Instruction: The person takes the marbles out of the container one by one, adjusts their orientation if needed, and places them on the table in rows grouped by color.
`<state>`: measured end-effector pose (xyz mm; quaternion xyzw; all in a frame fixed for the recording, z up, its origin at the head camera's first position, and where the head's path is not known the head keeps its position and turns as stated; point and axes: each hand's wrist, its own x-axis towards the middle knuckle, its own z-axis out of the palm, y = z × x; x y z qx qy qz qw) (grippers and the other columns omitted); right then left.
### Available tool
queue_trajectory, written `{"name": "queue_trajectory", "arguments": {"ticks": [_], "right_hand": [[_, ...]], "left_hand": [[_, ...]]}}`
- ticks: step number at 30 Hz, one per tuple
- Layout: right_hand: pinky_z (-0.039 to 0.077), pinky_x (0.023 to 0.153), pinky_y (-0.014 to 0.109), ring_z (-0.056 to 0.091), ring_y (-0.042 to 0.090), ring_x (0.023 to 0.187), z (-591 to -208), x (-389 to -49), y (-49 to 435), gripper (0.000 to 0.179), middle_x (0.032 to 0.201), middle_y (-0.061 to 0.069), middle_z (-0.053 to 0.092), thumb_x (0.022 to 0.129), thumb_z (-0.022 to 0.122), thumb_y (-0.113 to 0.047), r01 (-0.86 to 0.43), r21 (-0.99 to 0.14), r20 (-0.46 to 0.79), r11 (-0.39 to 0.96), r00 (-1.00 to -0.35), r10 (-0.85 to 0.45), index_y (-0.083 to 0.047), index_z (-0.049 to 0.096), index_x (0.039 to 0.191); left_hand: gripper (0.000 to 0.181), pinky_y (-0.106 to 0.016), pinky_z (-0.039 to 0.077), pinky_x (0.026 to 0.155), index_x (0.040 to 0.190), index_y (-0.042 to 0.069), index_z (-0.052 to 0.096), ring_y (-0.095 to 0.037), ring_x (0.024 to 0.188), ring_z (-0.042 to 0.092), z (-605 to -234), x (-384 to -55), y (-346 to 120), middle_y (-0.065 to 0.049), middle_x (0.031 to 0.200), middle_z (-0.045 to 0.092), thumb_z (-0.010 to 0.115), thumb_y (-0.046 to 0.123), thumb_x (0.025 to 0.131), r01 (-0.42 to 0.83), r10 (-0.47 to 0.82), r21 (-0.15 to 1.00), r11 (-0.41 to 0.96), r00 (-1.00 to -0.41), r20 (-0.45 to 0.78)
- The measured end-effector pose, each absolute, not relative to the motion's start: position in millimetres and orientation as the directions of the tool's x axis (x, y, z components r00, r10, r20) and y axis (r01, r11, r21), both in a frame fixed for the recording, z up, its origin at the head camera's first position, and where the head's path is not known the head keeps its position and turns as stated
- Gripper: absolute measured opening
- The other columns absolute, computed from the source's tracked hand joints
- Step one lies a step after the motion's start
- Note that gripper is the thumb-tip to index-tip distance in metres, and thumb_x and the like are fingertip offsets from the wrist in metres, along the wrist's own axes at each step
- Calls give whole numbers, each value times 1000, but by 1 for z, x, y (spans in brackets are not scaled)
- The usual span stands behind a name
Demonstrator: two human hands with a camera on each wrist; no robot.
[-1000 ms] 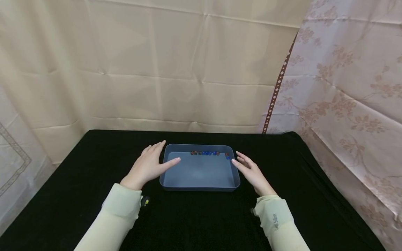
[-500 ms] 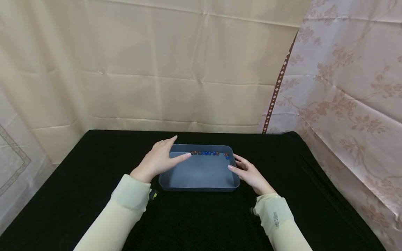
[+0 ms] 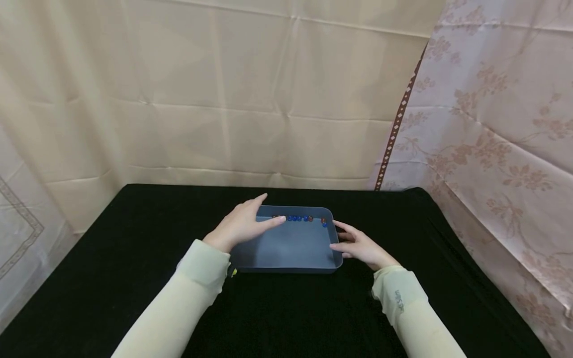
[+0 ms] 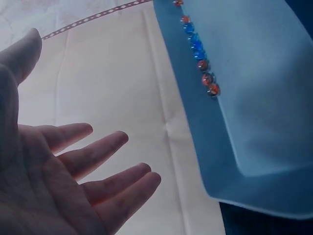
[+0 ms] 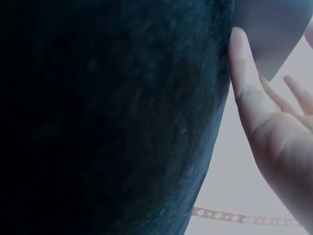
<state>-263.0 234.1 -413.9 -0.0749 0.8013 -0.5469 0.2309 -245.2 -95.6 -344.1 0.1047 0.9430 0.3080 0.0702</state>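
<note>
A shallow blue-grey rectangular tray (image 3: pixel 291 253) lies on the black cloth in the head view. Brown and blue glass marbles (image 3: pixel 297 219) form a row along its far wall, with two more at the far right corner. My left hand (image 3: pixel 241 226) is spread over the tray's left part, its thumb overlapping the brown marbles at the row's left end. In the left wrist view that hand (image 4: pixel 63 171) shows a bare palm and apart fingers beside the tray (image 4: pixel 190 132). At the right wall, my right hand (image 3: pixel 360 247) has its thumb over the rim and loosely extended fingers outside it.
A black cloth (image 3: pixel 286 318) covers the table around the tray. Behind hangs a cream curtain (image 3: pixel 201 99), and a pink floral curtain (image 3: pixel 492 149) hangs at the right. White cloth (image 3: pixel 27 248) hangs at the left.
My left hand has moved right, from the tray's left edge to over its left part. The right hand has come slightly lower along the right rim. Tray and marbles look unmoved.
</note>
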Motion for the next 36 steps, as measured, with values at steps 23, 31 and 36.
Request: {"name": "queue_trajectory", "arguments": {"ticks": [23,31,36], "right_hand": [[50,102,41,52,40,130,-421,-269,246,80,157,34,18,98,59,-17,232,-913,-372,336,-811,-451,-16,8,160],[50,102,41,51,41,131,-420,-269,245,80,157,34,18,98,59,-16,226,-911,-371,346,-815,-446,-16,8,160],[50,102,42,50,42,132,-419,-269,246,82,157,34,19,97,60,-17,228,-908,-375,350,-815,-442,-16,7,160]], "left_hand": [[69,-52,36,114,151,4,36,-37,142,39,-371,-286,-74,-19,154,41,63,37,97,101,209,581,808,-970,-122],[65,-50,38,113,148,4,42,-35,139,45,-379,-297,-72,-18,151,45,65,34,96,82,188,566,820,-973,-131],[57,-48,44,108,142,4,50,-33,130,54,-381,-304,-71,-17,145,53,68,28,95,76,179,550,832,-974,-136]]}}
